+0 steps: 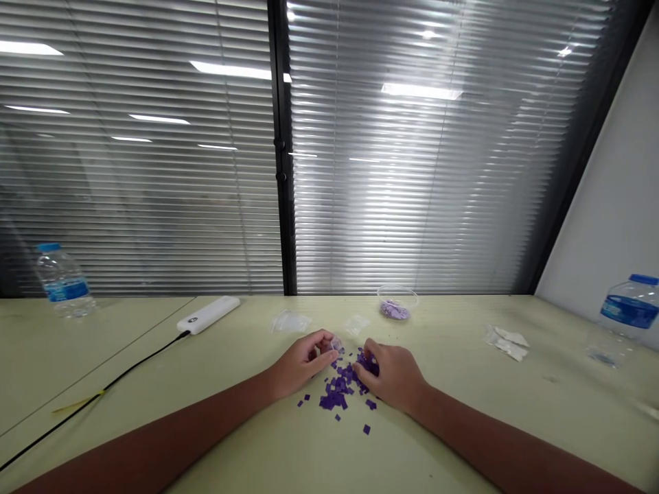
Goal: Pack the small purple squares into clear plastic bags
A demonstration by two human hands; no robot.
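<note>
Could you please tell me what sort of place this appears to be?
Probably an office or meeting room: a pale table, large slatted blinds behind it, and bright rectangular lights, apparently reflected.

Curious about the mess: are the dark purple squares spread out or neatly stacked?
Spread: the dark purple squares lie scattered on the table, several apart from the cluster.

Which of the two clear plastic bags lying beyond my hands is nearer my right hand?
The smaller clear bag, just beyond the gap between your left hand and right hand. The other clear bag is larger and lies farther left.
</note>
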